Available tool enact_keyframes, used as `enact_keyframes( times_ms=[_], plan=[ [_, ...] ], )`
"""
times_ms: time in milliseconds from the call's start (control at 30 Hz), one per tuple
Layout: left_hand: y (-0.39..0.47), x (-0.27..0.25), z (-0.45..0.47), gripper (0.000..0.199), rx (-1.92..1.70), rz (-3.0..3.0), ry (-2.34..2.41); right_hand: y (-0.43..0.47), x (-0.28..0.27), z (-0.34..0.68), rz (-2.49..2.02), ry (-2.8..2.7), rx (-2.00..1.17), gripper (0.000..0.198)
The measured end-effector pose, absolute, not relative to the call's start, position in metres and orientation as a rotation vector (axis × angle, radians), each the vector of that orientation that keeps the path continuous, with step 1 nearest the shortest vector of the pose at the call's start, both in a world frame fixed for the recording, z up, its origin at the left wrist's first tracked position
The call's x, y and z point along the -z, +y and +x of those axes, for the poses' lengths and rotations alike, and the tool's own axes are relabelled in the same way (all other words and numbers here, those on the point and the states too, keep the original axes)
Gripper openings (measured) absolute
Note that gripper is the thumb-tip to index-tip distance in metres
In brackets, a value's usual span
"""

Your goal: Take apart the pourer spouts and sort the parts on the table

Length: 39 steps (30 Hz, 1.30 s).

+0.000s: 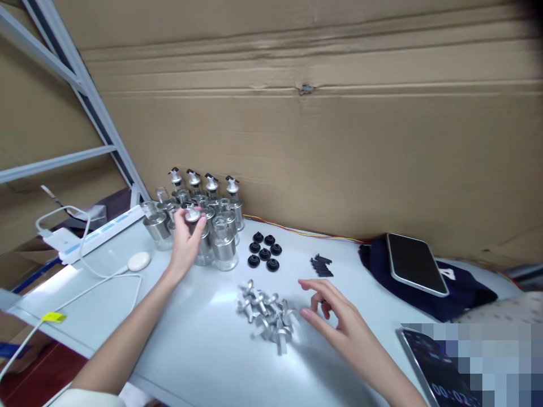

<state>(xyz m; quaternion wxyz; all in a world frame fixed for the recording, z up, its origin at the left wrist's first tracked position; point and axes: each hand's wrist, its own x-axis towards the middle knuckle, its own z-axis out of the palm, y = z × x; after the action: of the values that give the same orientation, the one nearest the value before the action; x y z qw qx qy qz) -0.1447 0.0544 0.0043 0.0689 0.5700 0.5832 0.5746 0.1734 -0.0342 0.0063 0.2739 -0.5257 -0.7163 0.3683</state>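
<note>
Left hand: the left hand (186, 242) is bent closed around a silver top (193, 214), thumb on one side and fingers on the other, among the clustered bottles (224, 250).
Held top: it sits at the height of the bottle necks; whether it is seated in the neck beneath cannot be told, as the hand hides the joint.
Right hand: the right hand (344, 319) is open, thumb and forefinger well apart and the other fingers curled; nothing shows in its grasp. It hangs just beside the silver spouts (263, 326).
Finished-looking bottles: four at the back carry silver tops with black levers (232, 180); several nearer ones have bare glass necks.
Loose parts: on the tabletop (199, 350), seven black stoppers (264, 254) lie in a group, with small black pieces (323, 271) to their right and the spouts piled in front.
Step in hand: judging by the grip, setting or handling a top at a bottle.
Next move calls for: the left hand keeping the top upright and in line with a neck, without knocking the close-packed glass.
</note>
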Motion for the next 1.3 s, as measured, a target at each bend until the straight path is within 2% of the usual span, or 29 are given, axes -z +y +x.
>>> enact_keyframes(
  times_ms=[100,233,400,467,567,800,967,1300],
  plan=[
    [0.053,-0.002,-0.149,0.035,-1.602,1.719,1.812,-0.035,-0.008,0.172,-1.389,-1.911,-0.961,0.032],
    [0.035,-0.020,-0.151,0.039,-1.764,1.737,1.844,-0.035,-0.009,0.172,-1.364,-1.897,-0.914,0.030],
    [0.005,-0.065,-0.126,0.027,-2.007,1.855,1.284,-0.034,-0.010,0.172,-1.358,-1.914,-0.878,0.029],
    [0.003,-0.079,-0.111,0.025,-1.916,1.923,1.108,-0.034,-0.010,0.172,-1.357,-1.921,-0.888,0.030],
    [0.015,-0.088,-0.090,0.027,-1.648,2.001,1.181,-0.034,-0.009,0.172,-1.354,-1.929,-0.898,0.030],
    [0.051,-0.069,-0.085,0.028,-1.244,2.260,1.617,-0.034,-0.007,0.174,-1.369,-1.911,-0.910,0.033],
    [0.054,-0.054,-0.109,0.034,-1.181,2.270,1.788,-0.034,-0.008,0.172,-1.383,-1.912,-0.943,0.032],
    [0.060,-0.021,-0.120,0.027,-1.147,2.229,1.749,-0.032,-0.005,0.173,-1.389,-1.878,-0.933,0.034]
  ],
)
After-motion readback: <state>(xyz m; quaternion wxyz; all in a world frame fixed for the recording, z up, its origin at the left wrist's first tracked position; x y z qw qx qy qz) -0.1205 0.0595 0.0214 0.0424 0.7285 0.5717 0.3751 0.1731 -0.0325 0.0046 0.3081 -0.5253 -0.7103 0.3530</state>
